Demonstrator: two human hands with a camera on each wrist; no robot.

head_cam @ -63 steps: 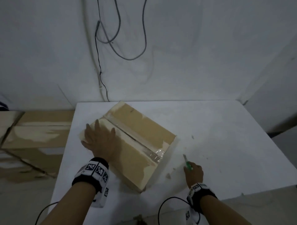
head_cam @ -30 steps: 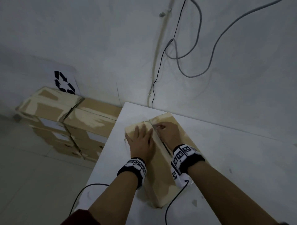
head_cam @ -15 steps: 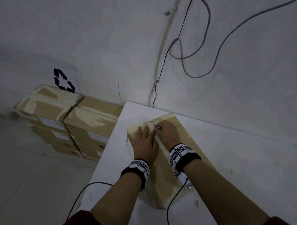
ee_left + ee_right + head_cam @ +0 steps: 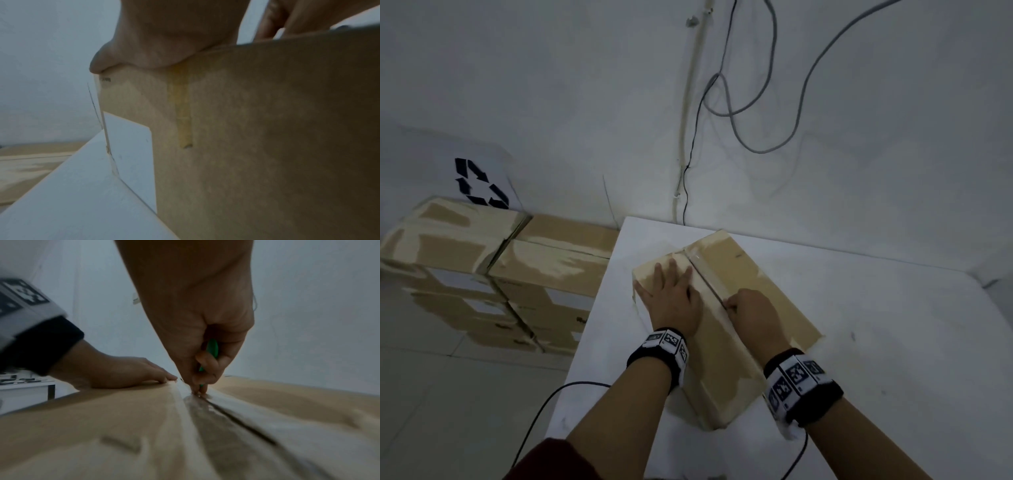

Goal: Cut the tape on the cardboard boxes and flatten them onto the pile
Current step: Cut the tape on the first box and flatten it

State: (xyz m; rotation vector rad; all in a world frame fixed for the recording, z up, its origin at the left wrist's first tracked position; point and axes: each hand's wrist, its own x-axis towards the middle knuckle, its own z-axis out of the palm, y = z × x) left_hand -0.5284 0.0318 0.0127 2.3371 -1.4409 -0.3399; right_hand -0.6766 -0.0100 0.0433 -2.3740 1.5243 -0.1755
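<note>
Mid-cut on the brown cardboard box point(image 4: 726, 308) on the white worktop point(image 4: 893, 342): left hand point(image 4: 674, 301) spread flat, pressing the flap; right hand point(image 4: 751, 313) pinching the green cutter point(image 4: 211, 350) on the clear tape seam point(image 4: 222, 412); best kept shallow, straight along the seam.

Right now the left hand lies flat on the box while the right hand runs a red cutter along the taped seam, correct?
Nearly. The cutter is green, not red, as the right wrist view shows. The rest holds: the left hand lies flat on the box while the right hand works along the taped seam.
</note>
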